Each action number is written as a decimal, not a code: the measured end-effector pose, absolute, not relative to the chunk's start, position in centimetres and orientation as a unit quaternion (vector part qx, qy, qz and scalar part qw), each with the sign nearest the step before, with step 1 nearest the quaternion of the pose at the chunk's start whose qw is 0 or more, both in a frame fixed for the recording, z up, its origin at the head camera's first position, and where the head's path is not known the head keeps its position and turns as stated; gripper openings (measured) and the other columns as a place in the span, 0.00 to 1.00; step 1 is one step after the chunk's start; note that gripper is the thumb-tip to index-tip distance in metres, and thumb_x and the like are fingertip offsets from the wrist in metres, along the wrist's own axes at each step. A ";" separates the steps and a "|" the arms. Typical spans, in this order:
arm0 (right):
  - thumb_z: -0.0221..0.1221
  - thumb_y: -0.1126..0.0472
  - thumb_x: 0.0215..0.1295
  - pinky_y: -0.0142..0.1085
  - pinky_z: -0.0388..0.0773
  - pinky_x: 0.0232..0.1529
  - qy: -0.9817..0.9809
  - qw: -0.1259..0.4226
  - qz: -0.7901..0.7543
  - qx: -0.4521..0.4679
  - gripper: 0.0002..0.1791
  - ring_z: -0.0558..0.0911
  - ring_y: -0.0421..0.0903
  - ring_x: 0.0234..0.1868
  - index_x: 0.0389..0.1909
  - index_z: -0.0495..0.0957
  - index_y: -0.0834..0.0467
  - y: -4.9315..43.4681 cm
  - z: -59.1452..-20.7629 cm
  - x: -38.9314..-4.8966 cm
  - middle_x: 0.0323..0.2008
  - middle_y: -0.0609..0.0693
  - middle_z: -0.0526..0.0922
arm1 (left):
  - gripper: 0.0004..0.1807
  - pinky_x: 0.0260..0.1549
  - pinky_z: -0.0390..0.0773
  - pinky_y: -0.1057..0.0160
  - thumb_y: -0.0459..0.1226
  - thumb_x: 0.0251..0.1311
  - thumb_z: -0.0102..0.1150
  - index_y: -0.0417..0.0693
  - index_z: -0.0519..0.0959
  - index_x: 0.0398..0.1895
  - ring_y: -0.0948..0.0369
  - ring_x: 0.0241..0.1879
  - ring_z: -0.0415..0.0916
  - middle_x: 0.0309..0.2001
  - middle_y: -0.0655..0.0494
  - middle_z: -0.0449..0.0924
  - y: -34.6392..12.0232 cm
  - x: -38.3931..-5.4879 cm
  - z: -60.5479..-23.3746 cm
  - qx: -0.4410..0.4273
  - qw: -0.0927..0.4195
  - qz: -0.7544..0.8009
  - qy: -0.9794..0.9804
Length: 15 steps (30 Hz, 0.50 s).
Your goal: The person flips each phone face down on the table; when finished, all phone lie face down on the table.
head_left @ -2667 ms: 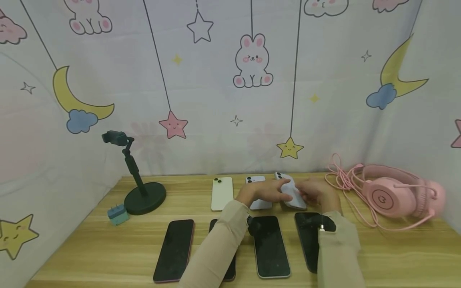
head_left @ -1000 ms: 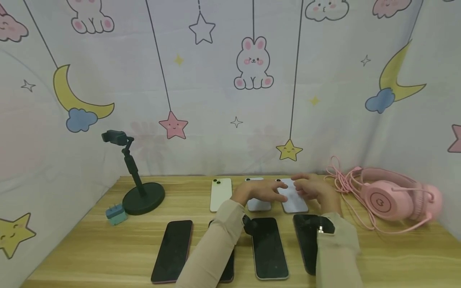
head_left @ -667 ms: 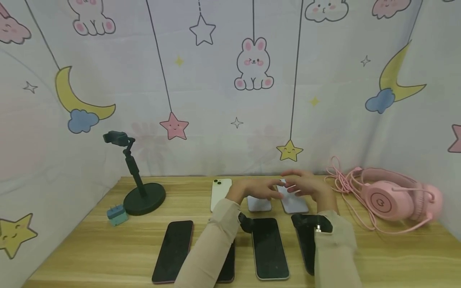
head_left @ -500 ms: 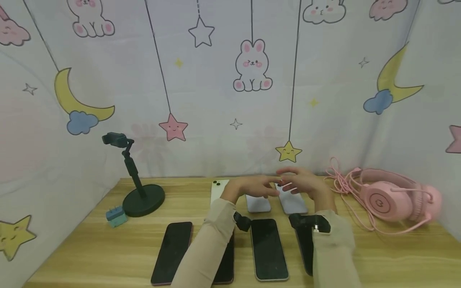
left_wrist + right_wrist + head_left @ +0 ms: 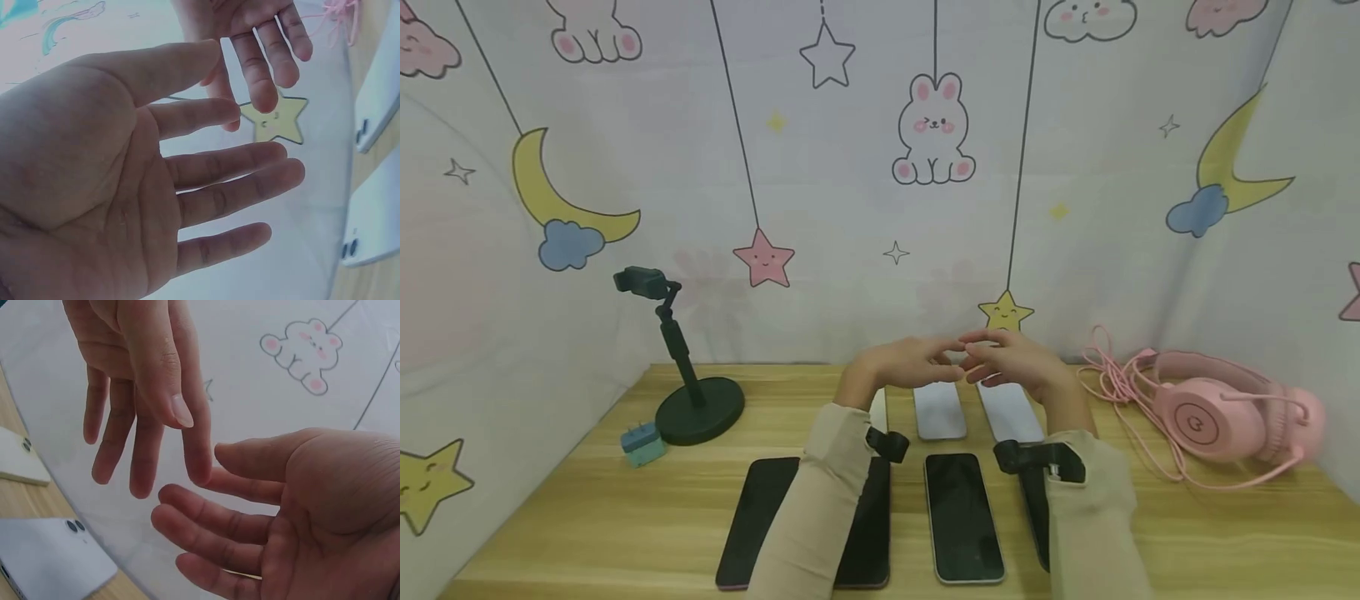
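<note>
My left hand (image 5: 910, 362) and right hand (image 5: 1018, 363) are raised above the back row of phones, fingertips nearly meeting. In the left wrist view the left hand's fingers (image 5: 231, 172) are spread and hold nothing. The right wrist view shows the right hand (image 5: 331, 500) with relaxed, slightly bent fingers and nothing in it. Below them lie a pale phone (image 5: 940, 414) and another pale phone (image 5: 1011, 414), backs up. A cream phone (image 5: 878, 412) is mostly hidden behind the left wrist. In front lie several dark phones, among them a black-screened one (image 5: 964, 518).
A black phone stand (image 5: 700, 412) with a round base is at the left, beside a blue-green charger (image 5: 642, 446). Pink headphones (image 5: 1217, 408) with a coiled cable (image 5: 1120, 375) lie at the right. A patterned curtain (image 5: 850, 175) hangs behind the wooden table (image 5: 572, 517).
Earlier the right hand held the rightmost pale phone tilted; it now lies flat on the table. Both hands have since risen off the phones and moved left.
</note>
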State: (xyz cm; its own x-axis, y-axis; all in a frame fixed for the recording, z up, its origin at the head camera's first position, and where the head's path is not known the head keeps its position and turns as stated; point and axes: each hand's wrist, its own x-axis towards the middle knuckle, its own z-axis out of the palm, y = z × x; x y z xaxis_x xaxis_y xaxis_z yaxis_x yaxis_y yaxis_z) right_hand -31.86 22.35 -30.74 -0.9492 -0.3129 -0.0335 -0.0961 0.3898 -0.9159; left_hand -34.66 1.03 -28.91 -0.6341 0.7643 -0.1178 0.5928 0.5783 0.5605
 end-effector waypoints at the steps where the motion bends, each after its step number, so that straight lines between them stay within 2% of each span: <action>1: 0.49 0.56 0.80 0.50 0.77 0.54 0.825 0.099 -0.542 -0.124 0.25 0.82 0.59 0.53 0.71 0.65 0.63 22.2 -30.6 -31.8 0.55 0.63 0.81 | 0.33 0.56 0.75 0.54 0.48 0.76 0.48 0.53 0.56 0.79 0.55 0.60 0.76 0.67 0.47 0.72 0.8 -34.5 -28.7 0.387 0.175 0.245 0.871; 3: 0.49 0.55 0.80 0.48 0.77 0.53 0.823 0.095 -0.546 -0.125 0.25 0.83 0.59 0.53 0.70 0.66 0.62 21.7 -30.3 -31.8 0.54 0.62 0.82 | 0.33 0.53 0.77 0.56 0.48 0.76 0.49 0.54 0.56 0.79 0.56 0.56 0.78 0.67 0.47 0.72 0.5 -34.2 -28.2 0.386 0.170 0.246 0.873; 6: 0.50 0.53 0.79 0.44 0.78 0.50 0.820 0.084 -0.553 -0.119 0.24 0.84 0.53 0.48 0.69 0.68 0.60 21.0 -29.8 -31.7 0.52 0.60 0.83 | 0.34 0.51 0.78 0.56 0.49 0.75 0.50 0.54 0.55 0.79 0.56 0.52 0.80 0.67 0.46 0.72 0.0 -33.6 -27.3 0.391 0.158 0.247 0.872; 10: 0.50 0.54 0.79 0.40 0.79 0.46 0.813 0.070 -0.564 -0.125 0.23 0.84 0.47 0.42 0.67 0.69 0.62 20.0 -29.1 -31.7 0.49 0.58 0.82 | 0.34 0.56 0.75 0.53 0.50 0.75 0.49 0.54 0.54 0.79 0.54 0.58 0.77 0.67 0.46 0.72 -0.5 -33.0 -26.5 0.403 0.129 0.241 0.873; 15: 0.51 0.57 0.79 0.40 0.80 0.43 0.806 0.072 -0.574 -0.124 0.21 0.85 0.48 0.40 0.66 0.70 0.61 19.0 -28.7 -31.5 0.47 0.58 0.83 | 0.33 0.59 0.72 0.52 0.49 0.76 0.49 0.55 0.55 0.80 0.53 0.63 0.72 0.66 0.47 0.73 -1.4 -33.0 -26.3 0.403 0.122 0.244 0.874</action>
State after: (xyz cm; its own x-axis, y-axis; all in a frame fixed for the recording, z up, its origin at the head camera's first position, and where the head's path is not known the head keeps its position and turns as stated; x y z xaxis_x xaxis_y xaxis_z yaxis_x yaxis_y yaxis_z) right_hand -31.49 19.00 -28.74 -0.9590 -0.2822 0.0271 -0.1181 0.3107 -0.9432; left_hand -32.97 -1.40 -26.28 -0.6456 0.7635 -0.0164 0.6445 0.5562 0.5246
